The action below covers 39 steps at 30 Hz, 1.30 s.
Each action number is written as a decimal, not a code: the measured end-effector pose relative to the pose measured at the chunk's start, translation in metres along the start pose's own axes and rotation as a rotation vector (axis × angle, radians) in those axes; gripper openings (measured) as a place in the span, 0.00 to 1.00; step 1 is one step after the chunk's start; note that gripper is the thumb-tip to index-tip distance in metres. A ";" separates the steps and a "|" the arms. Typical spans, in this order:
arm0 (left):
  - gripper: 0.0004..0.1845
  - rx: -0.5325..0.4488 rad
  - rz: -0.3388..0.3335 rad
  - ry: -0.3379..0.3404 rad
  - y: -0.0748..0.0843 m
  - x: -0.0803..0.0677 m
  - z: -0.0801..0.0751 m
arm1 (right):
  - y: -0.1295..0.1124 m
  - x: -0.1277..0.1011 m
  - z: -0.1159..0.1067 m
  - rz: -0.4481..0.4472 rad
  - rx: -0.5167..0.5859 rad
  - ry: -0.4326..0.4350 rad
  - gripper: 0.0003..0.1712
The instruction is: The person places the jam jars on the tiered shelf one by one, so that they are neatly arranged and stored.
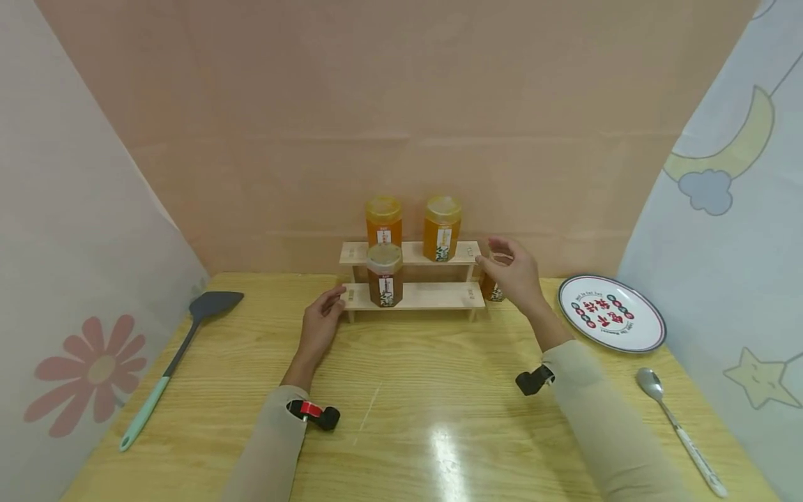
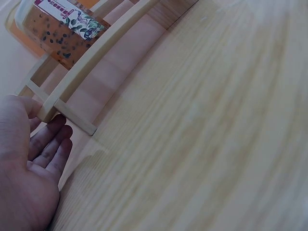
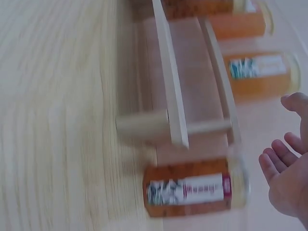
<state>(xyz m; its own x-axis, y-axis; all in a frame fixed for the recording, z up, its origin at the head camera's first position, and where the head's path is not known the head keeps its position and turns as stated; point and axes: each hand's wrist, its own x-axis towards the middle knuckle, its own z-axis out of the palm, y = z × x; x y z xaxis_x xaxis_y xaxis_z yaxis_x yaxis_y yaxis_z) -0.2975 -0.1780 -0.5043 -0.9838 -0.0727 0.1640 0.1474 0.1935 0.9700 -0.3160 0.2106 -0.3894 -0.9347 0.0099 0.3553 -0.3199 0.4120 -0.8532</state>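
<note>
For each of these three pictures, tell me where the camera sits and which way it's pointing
Head: worn on the head, facing forward and down at the table, wooden rack and jars; both forearms show, left hand, right hand.
Left wrist: beside the left hand, facing the rack's left end; palm and fingers show.
Right wrist: by the right hand, facing the rack's right end and the jar on the table; fingers show.
Shared: all three show the rack.
</note>
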 end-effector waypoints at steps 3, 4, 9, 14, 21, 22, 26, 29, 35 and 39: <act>0.18 0.001 0.000 0.002 0.001 0.000 0.000 | 0.010 0.003 -0.014 0.011 -0.032 0.035 0.33; 0.18 0.000 0.001 0.001 0.001 0.000 0.000 | 0.013 0.004 -0.018 0.014 -0.043 0.046 0.33; 0.19 -0.003 0.002 -0.005 0.002 -0.001 0.001 | 0.026 0.007 -0.033 0.046 -0.100 0.064 0.35; 0.19 0.001 -0.012 -0.016 0.000 -0.003 0.000 | 0.045 0.005 -0.039 0.097 -0.133 0.024 0.38; 0.20 -0.029 -0.030 -0.024 0.007 -0.006 0.001 | 0.062 0.006 -0.037 0.110 -0.138 -0.011 0.43; 0.20 -0.029 -0.029 -0.023 0.007 -0.005 0.001 | 0.063 0.007 -0.036 0.111 -0.134 -0.017 0.43; 0.19 -0.023 -0.006 -0.010 0.002 -0.002 0.001 | 0.069 0.009 -0.033 0.133 -0.119 -0.041 0.47; 0.19 -0.013 -0.002 -0.006 0.003 -0.002 0.001 | 0.073 0.010 -0.032 0.160 -0.105 -0.060 0.49; 0.19 -0.001 -0.005 0.002 0.005 -0.001 0.002 | 0.074 0.011 -0.031 0.196 -0.083 -0.049 0.49; 0.19 -0.008 -0.010 0.005 0.004 -0.001 0.002 | 0.074 0.011 -0.031 0.203 -0.073 -0.048 0.49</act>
<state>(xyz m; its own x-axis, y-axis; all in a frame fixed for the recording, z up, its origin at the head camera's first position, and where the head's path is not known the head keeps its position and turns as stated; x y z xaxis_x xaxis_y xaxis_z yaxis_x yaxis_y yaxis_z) -0.2964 -0.1750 -0.5009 -0.9847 -0.0793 0.1550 0.1383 0.1846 0.9730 -0.3447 0.2695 -0.4364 -0.9857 0.0570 0.1587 -0.1137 0.4707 -0.8749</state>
